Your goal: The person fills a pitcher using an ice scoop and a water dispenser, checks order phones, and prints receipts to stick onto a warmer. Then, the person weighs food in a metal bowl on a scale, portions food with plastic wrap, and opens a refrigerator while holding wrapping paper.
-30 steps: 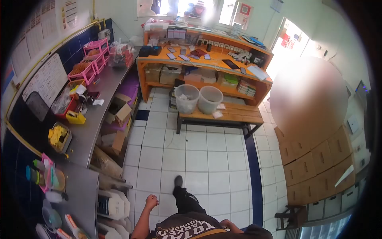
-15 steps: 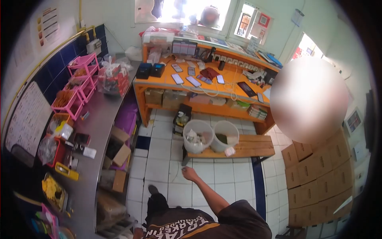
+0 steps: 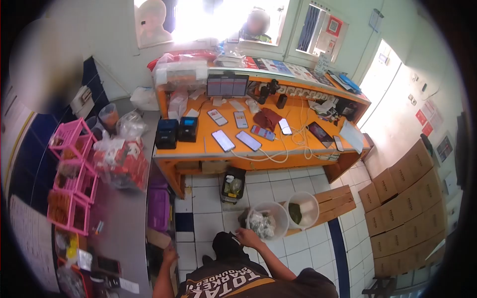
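Note:
My right hand [image 3: 246, 237] is low in front of my body with its fingers curled, beside the left rim of a white bucket [image 3: 278, 211] holding clear plastic bags. What is in those fingers, if anything, is too small to make out. My left hand [image 3: 170, 255] hangs beside the steel counter [image 3: 119, 218], close to a cardboard box flap [image 3: 159, 239] on the shelf below. Its fingers are too indistinct to read. A second white bucket [image 3: 310, 218] with something green inside stands on a wooden bench [image 3: 335, 202], right of the first.
Ahead, an orange desk [image 3: 198, 144] carries several phones [image 3: 248, 141], cables, two black printers [image 3: 167, 133] and a screen [image 3: 227, 85]. Pink baskets [image 3: 74, 184] and a bagged red package [image 3: 121, 161] line the left counter. Cartons [image 3: 402, 213] are stacked at right. People stand behind the window.
My view has moved closer to the desk. My left hand has come into sight beside the counter, and my right hand is now near the bucket. The person at right is out of view.

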Tool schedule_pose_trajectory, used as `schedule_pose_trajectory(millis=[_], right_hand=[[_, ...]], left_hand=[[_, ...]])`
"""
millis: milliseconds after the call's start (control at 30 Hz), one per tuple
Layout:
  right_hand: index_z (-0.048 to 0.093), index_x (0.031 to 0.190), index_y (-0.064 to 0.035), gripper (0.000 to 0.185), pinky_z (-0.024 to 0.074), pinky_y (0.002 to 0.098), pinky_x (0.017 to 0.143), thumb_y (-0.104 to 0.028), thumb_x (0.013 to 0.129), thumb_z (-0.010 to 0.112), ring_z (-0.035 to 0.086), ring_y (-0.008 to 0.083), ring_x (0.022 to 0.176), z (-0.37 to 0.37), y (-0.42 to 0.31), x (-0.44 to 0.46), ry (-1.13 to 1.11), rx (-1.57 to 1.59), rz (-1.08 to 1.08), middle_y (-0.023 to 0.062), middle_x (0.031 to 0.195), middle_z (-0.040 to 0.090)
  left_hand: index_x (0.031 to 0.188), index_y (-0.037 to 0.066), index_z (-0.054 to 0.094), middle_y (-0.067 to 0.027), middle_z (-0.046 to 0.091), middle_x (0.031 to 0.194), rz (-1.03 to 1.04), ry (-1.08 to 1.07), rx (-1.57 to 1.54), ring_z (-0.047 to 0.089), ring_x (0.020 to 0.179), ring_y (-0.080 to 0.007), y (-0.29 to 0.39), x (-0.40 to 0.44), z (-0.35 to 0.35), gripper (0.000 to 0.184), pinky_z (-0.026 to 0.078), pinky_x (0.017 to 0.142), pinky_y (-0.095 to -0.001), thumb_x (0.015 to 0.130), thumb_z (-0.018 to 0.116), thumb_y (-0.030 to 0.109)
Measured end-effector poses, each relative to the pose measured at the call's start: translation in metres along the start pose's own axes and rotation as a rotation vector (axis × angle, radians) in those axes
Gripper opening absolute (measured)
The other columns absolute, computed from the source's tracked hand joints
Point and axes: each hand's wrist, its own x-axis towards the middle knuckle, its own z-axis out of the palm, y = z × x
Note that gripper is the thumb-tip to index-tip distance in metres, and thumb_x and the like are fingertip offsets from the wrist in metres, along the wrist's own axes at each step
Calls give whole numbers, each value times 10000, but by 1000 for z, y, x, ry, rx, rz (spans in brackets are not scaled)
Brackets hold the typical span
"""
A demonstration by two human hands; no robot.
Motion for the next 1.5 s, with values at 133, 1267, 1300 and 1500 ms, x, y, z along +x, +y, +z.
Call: schedule_pose_trajectory(millis=[133, 1267, 1300, 1500], right_hand=[[670, 1097, -44, 296, 522, 470, 851, -238, 895, 575, 658, 398, 958, -40, 18, 105, 76, -48, 26, 207, 1012, 696], [645, 1094, -14, 210, 524, 392, 796, -55, 889, 627, 670, 332, 911, -48, -327, 595, -465, 38, -417, 159, 991, 680], [648, 1082, -16, 203, 525, 395, 788, -52, 883, 629, 665, 336, 900, -40, -328, 601, -439, 48, -488, 154, 975, 675], [647, 1078, -47, 221, 538, 404, 746, -73, 858, 642, 649, 310, 876, 4, -336, 638, -444, 34, -625, 119, 927, 646]], left_hand=[[1001, -6, 625, -132, 638, 776, 21, -20, 27, 640, 603, -239, 101, 111, 16, 190, 521, 515, -372, 943, 498, 122], [1032, 67, 579, -45, 605, 679, -596, -38, -55, 574, 557, -176, 131, 209, -3, 253, 476, 544, -331, 902, 542, 280], [1032, 67, 579, -45, 605, 679, -622, -48, -43, 574, 557, -176, 120, 203, -4, 253, 476, 544, -331, 902, 542, 280], [887, 37, 644, -98, 615, 740, -421, 65, -292, 593, 669, -256, 88, 181, -4, 254, 458, 631, -454, 853, 581, 282]])
